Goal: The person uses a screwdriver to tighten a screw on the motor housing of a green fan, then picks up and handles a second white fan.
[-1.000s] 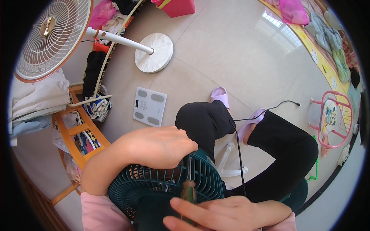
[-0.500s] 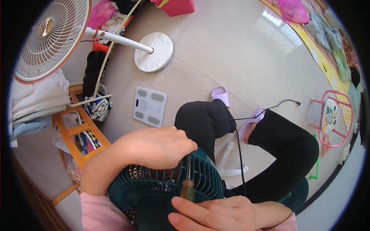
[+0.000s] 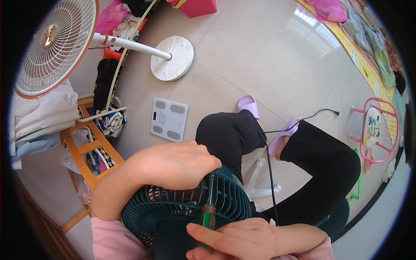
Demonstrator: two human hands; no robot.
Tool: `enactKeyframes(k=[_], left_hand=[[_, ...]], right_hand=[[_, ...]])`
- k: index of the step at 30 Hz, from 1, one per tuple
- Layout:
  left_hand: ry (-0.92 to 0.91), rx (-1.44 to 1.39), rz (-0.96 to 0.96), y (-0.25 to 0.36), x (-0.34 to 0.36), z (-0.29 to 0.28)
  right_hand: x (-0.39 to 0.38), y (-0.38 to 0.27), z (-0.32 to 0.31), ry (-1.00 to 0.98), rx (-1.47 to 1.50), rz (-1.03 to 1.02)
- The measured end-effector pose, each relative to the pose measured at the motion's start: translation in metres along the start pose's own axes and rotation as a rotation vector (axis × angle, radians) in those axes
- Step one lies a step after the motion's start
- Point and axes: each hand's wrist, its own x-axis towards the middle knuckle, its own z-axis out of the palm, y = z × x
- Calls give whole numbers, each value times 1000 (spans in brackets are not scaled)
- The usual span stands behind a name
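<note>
A dark green fan (image 3: 151,208) with a slatted cage lies in my lap between my hands. My left hand (image 3: 182,164) is closed over the upper edge of the cage, its fingertips hidden beneath it. A screwdriver (image 3: 208,216) with a translucent green handle and a metal shaft points up into the slats; its tip is at the cage near my left fingers. My right hand (image 3: 232,238) holds the handle from below, with the index finger reaching across it. A black cord (image 3: 271,177) runs down to the fan, its plug end out over the floor to the right.
A white pedestal fan (image 3: 52,43) stands at upper left beside a laden rack (image 3: 115,86). A scale (image 3: 169,119) lies on the tiles. A wooden frame (image 3: 91,145) is at left, a pink chair (image 3: 375,128) at right, a pink bin (image 3: 195,6) at top. Cloth piles line the right edge.
The screwdriver's handle has turned, showing more bright green now. My right hand and index finger have shifted slightly to the left around it. My left hand keeps its place on the cage.
</note>
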Motion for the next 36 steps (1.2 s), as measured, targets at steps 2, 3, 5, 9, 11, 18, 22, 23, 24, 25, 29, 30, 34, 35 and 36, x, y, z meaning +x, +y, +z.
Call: enactKeyframes(k=[2,3,5,9,11,18,22,23,24,25,29,30,34,35,36], left_hand=[[3,0,0,0,-1,0],[7,3,6,0,-1,0],[10,6,12,2,-1,-2],[-5,17,-2,3,-1,-3],[-10,18,-7,3,-1,-2],[-13,26,-6,4,-1,-3],[1,21,6,2,-1,-1],[0,21,7,2,-1,0],[3,19,7,2,-2,0],[6,17,8,1,-2,0],[-9,34,1,4,-2,-2],[-8,33,-1,3,-2,-1],[7,43,14,2,-1,-1],[7,44,15,2,-1,-1],[4,34,10,2,-2,-1]], right_hand=[[13,-2,-11,-227,45,41],[10,-1,-11,-226,44,42],[2,0,-8,-171,83,15],[-1,0,-9,-193,96,15],[4,-1,-5,-70,25,-12],[8,-6,3,56,-22,28],[2,-2,0,-30,5,43],[-1,0,0,-29,37,1],[1,-1,-3,-30,37,2],[5,-2,-8,-118,76,23],[0,-6,-5,-103,18,18],[1,-6,-5,-103,21,19],[7,-10,-2,-56,14,72],[7,-11,0,-18,12,86],[4,-10,3,-17,12,85]])
